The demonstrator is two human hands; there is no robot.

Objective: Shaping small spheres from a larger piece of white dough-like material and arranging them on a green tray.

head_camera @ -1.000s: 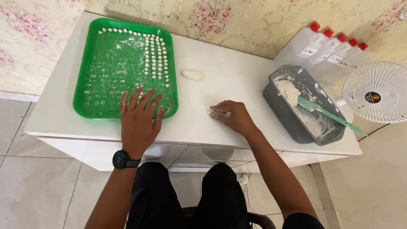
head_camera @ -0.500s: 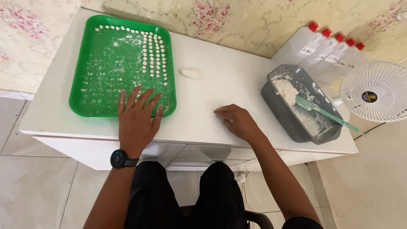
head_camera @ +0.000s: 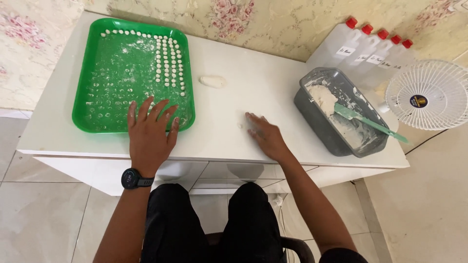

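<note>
Home setting, small-scale food preparation. Floral wallpaper (head_camera: 273, 22) behind, pale tiled floor (head_camera: 44, 219) below. White cabinet-style surface (head_camera: 253, 78) with drawers. Green tray (head_camera: 83, 104) holding rows of small dough balls (head_camera: 168, 63), grey tub (head_camera: 312, 112) of dough with spatula (head_camera: 370, 122), red-capped plastic jugs (head_camera: 363, 46), white desk fan (head_camera: 429, 95).
</note>
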